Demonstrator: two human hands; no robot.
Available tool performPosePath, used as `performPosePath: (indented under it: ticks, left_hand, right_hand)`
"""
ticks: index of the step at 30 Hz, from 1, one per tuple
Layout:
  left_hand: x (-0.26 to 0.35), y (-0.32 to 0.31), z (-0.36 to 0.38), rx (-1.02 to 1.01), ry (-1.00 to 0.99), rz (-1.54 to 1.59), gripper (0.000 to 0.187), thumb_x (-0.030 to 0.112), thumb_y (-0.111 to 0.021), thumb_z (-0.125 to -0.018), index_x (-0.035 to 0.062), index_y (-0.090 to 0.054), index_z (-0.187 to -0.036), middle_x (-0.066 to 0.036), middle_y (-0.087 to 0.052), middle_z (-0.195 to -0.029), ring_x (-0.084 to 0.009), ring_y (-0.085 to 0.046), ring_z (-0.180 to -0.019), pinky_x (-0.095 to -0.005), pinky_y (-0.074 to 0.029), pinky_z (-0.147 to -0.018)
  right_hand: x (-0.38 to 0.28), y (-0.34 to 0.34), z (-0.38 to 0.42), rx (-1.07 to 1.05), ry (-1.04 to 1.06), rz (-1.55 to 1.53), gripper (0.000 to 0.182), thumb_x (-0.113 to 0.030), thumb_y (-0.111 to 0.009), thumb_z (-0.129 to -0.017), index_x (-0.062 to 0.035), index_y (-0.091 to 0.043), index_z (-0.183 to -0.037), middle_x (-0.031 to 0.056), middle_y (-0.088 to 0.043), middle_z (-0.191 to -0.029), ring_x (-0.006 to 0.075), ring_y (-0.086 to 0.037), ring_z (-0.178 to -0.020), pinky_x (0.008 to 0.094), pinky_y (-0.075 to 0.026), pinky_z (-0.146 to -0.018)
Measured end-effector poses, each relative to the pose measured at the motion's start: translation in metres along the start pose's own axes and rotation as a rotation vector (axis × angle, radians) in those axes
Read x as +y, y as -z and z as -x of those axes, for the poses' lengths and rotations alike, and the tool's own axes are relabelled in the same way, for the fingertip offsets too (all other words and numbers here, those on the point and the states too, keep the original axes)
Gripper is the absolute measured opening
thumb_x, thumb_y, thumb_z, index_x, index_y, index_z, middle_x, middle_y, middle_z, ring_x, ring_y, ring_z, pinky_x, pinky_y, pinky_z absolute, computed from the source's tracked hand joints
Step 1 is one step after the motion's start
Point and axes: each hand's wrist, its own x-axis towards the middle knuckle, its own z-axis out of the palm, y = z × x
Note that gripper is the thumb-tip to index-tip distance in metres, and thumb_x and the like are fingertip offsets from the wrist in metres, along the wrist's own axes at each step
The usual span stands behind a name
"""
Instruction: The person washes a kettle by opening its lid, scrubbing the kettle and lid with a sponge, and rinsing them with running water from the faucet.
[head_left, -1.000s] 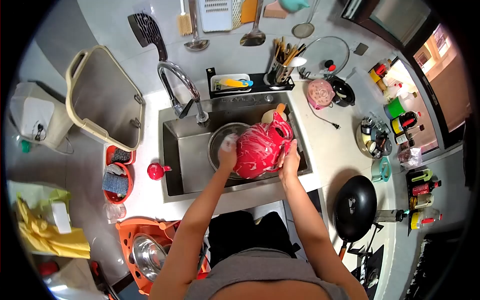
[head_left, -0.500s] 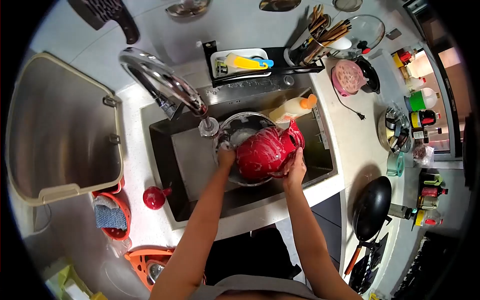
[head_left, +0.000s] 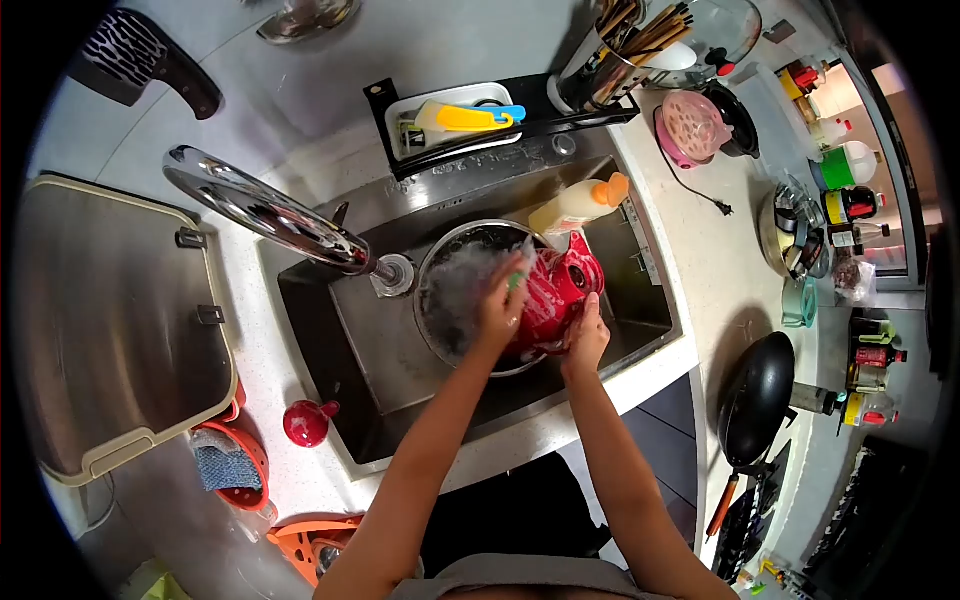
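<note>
A red jug, streaked with soap suds, lies tilted over a round metal basin in the sink. My right hand grips it low on the near right side, by its mouth end. My left hand is closed on a pale, soft-looking scrubber with a green patch, pressed against the jug's left side. The scrubber's exact kind is blurred. Cloudy, soapy water fills the basin. Behind the jug, a cream bottle with an orange cap leans in the sink.
A chrome faucet arches over the sink's left side. On the left counter sits a red round stopper, near an orange basket with cloths. A black rack stands behind; a black wok is at right.
My left hand has come up from the basin onto the jug with the scrubber. My right hand keeps its hold. The camera view has shifted and turned slightly.
</note>
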Motion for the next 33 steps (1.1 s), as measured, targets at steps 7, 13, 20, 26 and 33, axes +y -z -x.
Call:
performPosePath:
  ticks: [7, 13, 20, 26, 33]
  left_hand:
    - [0.019, 0.02, 0.024, 0.016, 0.102, 0.113, 0.018, 0.006, -0.048, -0.085, 0.0035, -0.059, -0.099, -0.011, -0.06, -0.102, -0.0238, -0.057, -0.095, -0.0323, -0.043, -0.084]
    - [-0.092, 0.068, 0.016, 0.275, 0.232, -0.411, 0.029, 0.022, -0.048, -0.09, -0.0021, -0.058, -0.103, -0.012, -0.061, -0.092, -0.0237, -0.056, -0.082, -0.033, -0.043, -0.075]
    - [-0.111, 0.046, -0.005, 0.397, 1.042, 0.456, 0.03, 0.024, -0.055, -0.086, -0.0008, -0.058, -0.103, -0.009, -0.061, -0.091, -0.0197, -0.056, -0.084, -0.0312, -0.044, -0.077]
    - [-0.012, -0.012, -0.003, -0.15, 0.018, 0.015, 0.021, 0.014, -0.05, -0.088, 0.0025, -0.059, -0.103, -0.007, -0.06, -0.102, -0.0172, -0.053, -0.098, -0.0278, -0.04, -0.084]
    - [0.053, 0.022, 0.033, -0.524, -0.259, -0.262, 0.018, 0.003, -0.056, -0.078, 0.0056, -0.06, -0.095, -0.008, -0.058, -0.105, -0.0286, -0.05, -0.107, -0.0358, -0.039, -0.091]
  right_hand:
    - [-0.007, 0.002, -0.013, 0.09, -0.057, -0.131, 0.045, -0.041, -0.051, -0.086, -0.0126, -0.042, -0.053, -0.0019, -0.036, -0.041, 0.0096, -0.031, -0.033, 0.0253, -0.022, -0.034]
    - [-0.003, 0.01, -0.016, 0.088, -0.075, -0.181, 0.045, -0.043, -0.053, -0.085, -0.0134, -0.041, -0.053, -0.001, -0.035, -0.041, 0.0107, -0.03, -0.033, 0.0261, -0.023, -0.035]
    - [-0.007, 0.009, -0.014, 0.083, -0.056, -0.113, 0.044, -0.042, -0.053, -0.085, -0.0144, -0.04, -0.053, -0.0017, -0.034, -0.04, 0.0105, -0.029, -0.033, 0.0253, -0.023, -0.034]
    - [0.005, 0.007, -0.014, 0.055, -0.093, -0.116, 0.044, -0.041, -0.054, -0.085, -0.0154, -0.04, -0.052, -0.0034, -0.036, -0.042, 0.0088, -0.032, -0.034, 0.0243, -0.023, -0.034]
    - [0.019, 0.021, -0.021, 0.06, -0.202, -0.308, 0.039, -0.045, -0.055, -0.083, -0.0153, -0.047, -0.059, -0.003, -0.04, -0.046, 0.0098, -0.034, -0.036, 0.0252, -0.024, -0.035]
